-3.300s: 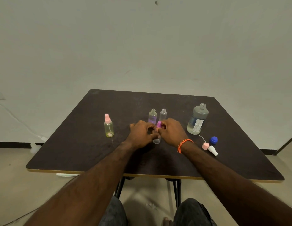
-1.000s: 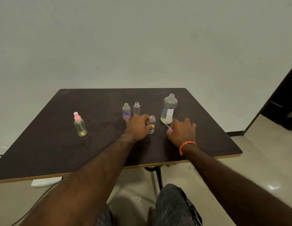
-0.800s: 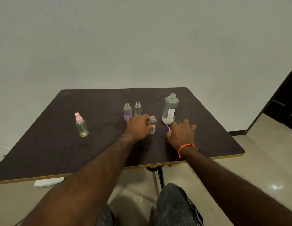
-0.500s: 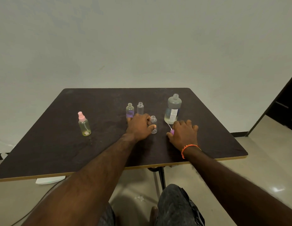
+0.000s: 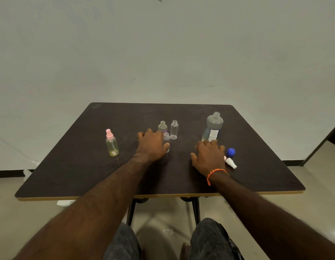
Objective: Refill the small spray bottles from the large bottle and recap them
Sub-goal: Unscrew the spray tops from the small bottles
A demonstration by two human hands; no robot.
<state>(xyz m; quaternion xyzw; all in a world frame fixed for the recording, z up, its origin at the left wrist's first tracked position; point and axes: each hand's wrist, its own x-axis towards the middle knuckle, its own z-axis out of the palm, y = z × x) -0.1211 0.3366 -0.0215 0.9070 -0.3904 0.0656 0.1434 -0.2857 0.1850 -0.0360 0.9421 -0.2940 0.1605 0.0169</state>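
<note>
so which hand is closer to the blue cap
Right. The right hand lies on the table just left of the blue cap, a small gap between them. The left hand is much farther left, holding a small open bottle.

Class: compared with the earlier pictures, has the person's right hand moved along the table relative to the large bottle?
Yes. The right hand left the small bottle and now lies flat just in front of the large bottle.
</note>
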